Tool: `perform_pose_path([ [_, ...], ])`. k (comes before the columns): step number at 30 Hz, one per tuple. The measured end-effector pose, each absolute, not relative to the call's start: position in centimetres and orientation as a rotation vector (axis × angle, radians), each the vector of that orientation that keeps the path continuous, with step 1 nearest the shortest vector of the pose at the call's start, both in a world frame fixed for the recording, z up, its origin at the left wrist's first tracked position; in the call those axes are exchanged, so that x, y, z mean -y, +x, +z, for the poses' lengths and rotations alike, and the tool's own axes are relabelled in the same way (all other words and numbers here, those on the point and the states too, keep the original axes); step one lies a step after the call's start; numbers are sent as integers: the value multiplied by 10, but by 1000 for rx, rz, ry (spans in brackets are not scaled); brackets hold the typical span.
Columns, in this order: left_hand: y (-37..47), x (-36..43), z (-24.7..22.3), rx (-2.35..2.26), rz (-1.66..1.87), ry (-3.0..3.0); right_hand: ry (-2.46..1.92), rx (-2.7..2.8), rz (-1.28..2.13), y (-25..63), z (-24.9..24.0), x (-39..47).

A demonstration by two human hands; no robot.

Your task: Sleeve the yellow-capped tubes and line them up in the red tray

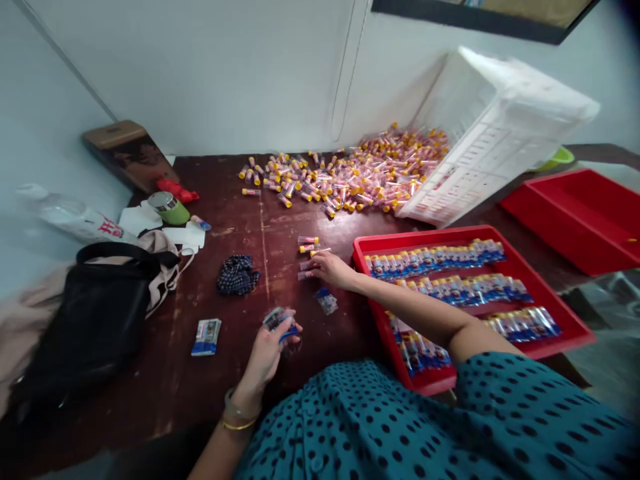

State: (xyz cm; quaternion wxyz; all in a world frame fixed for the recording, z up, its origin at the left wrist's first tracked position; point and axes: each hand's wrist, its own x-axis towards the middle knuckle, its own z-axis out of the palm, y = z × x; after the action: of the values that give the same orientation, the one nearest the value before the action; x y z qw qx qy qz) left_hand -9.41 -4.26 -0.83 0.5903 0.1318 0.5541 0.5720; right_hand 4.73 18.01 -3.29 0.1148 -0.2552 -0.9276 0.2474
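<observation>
My left hand is closed round a small bunch of clear printed plastic sleeves with blue ends, held above the dark table. Ahead and to the right, the fingers of my right hand close on a small clear tube with pink contents; its far end is hidden under them. Just beyond lie a few more yellow-capped tubes in a short row. A single blue printed sleeve rests on the table between my hands. To the left sits a neat stack of similar printed sleeves.
A large heap of yellow-capped tubes spreads along the wall, beside a tilted white crate. At right stands a red tray with rows of packed tubes. Dark checked cloth, a black bag and a bottle lie left.
</observation>
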Motion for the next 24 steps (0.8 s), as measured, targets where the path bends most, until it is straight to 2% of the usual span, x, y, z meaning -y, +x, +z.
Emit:
perform_pose_path([
  [7, -79, 43, -12, -1254, 1339, 298, -751, 2780, 912, 59, -23, -166],
  [13, -76, 45, -1, -1266, 1342, 310, -706, 2257, 1362, 94, 14, -156],
  [20, -50, 32, 10, -1163, 1306, 404, -892, 1790, 1389, 174, 81, -152],
  [24, -38, 26, 12, -1192, 1213, 461, -1077, 1712, 1450, 227, 87, -132],
])
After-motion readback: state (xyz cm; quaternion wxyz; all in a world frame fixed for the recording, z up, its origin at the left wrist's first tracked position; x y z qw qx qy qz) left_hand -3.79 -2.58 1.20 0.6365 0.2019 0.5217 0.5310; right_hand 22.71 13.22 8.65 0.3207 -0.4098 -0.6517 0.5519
